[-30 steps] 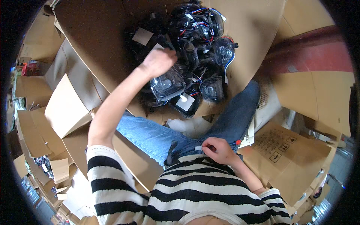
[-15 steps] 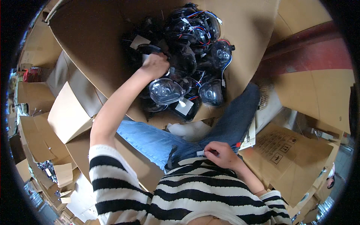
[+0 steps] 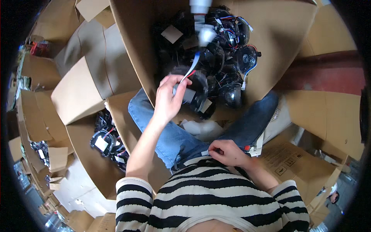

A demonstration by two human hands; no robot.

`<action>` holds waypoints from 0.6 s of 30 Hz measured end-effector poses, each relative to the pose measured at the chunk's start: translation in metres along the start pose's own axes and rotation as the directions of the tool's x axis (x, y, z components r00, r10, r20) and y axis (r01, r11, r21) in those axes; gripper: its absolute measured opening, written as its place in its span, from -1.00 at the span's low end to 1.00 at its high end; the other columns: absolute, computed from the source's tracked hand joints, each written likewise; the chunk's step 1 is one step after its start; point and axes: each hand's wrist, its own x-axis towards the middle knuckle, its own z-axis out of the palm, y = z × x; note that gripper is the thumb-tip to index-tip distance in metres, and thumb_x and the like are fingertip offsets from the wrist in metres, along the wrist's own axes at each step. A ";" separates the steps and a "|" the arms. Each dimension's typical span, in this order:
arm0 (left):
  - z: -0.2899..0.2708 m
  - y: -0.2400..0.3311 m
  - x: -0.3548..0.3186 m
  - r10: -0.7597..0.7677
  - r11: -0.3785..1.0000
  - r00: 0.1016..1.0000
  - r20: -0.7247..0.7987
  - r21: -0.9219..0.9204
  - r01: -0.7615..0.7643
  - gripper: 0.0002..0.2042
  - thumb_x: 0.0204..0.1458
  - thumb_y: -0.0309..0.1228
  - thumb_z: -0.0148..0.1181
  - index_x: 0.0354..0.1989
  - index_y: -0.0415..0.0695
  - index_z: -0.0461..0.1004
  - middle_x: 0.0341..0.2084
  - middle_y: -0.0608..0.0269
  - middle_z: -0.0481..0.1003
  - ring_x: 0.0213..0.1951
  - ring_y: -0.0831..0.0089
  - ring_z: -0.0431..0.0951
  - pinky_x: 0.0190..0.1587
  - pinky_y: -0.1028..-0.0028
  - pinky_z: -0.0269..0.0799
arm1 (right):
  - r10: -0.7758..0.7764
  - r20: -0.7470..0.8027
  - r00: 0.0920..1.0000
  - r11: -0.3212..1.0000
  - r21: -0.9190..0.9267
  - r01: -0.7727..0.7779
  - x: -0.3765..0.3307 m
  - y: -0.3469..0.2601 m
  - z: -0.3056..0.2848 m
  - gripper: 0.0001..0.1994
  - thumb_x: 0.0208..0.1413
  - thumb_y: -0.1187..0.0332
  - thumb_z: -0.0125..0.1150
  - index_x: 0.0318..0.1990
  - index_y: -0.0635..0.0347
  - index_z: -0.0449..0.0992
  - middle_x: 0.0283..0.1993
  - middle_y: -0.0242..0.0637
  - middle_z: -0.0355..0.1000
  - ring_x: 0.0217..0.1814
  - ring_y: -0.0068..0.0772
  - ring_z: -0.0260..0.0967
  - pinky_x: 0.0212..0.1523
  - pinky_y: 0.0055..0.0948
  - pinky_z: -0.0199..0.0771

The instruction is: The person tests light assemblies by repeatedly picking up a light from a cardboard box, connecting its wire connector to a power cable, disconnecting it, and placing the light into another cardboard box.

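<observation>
Brown cartons [image 3: 324,112] all round; lamp [image 3: 200,86] in left hand [image 3: 170,96], over open box [image 3: 284,38].

Near: striped shirt [image 3: 216,201], right hand [image 3: 228,152] at waist, thumb and forefinger pinching a small white piece [image 3: 205,153]. Jeans [image 3: 150,129] beyond, legs toward the box. Left thumb and fingers are closed on the lamp; exact contact is blurred. Lamp sits above the near-left part of the lamp pile [image 3: 232,94], dark, grey label facing up. Red, white and blue wires [image 3: 189,73] run up from the thumb toward blurred white plugs [image 3: 206,35]. Pale card [image 3: 172,34] lies farther back on the pile. Left: second box [image 3: 83,160] with more black lamps [image 3: 120,149] and wires. Farther right: red band [image 3: 328,69]; another person [image 3: 334,197], small, at the rim.
</observation>
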 end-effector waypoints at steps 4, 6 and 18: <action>0.016 0.018 -0.050 -0.339 0.848 0.934 0.112 -0.393 0.355 -0.81 0.09 -0.46 -0.22 -0.25 -0.27 0.31 -0.62 0.37 0.31 -0.52 0.65 0.29 -0.40 0.67 0.23 | 0.019 -0.002 1.000 0.972 0.233 -0.018 -0.023 -0.004 -0.015 -0.95 -0.08 0.50 0.07 -0.44 0.28 0.36 -0.56 -0.32 0.32 -0.58 -0.61 0.23 -0.57 -0.61 0.21; 0.018 0.030 -0.074 -0.331 0.874 0.938 0.098 -0.343 0.344 -0.79 0.09 -0.45 -0.24 -0.22 -0.29 0.29 -0.69 0.40 0.19 -0.62 0.67 0.19 -0.54 0.66 0.16 | -0.014 -0.024 1.000 0.974 0.226 0.020 -0.035 -0.017 -0.024 -0.95 -0.07 0.52 0.07 -0.44 0.29 0.36 -0.56 -0.38 0.31 -0.59 -0.72 0.18 -0.62 -0.67 0.16; -0.035 0.046 -0.183 -0.573 0.668 0.819 0.026 -0.564 0.485 -0.82 0.05 -0.52 -0.16 -0.29 -0.28 0.39 -0.68 0.40 0.34 -0.63 0.71 0.27 -0.55 0.69 0.21 | -0.150 0.055 0.987 0.978 0.157 0.140 0.019 -0.065 0.005 -0.94 -0.14 0.55 0.09 -0.46 0.29 0.35 -0.59 -0.34 0.26 -0.62 -0.56 0.16 -0.63 -0.61 0.13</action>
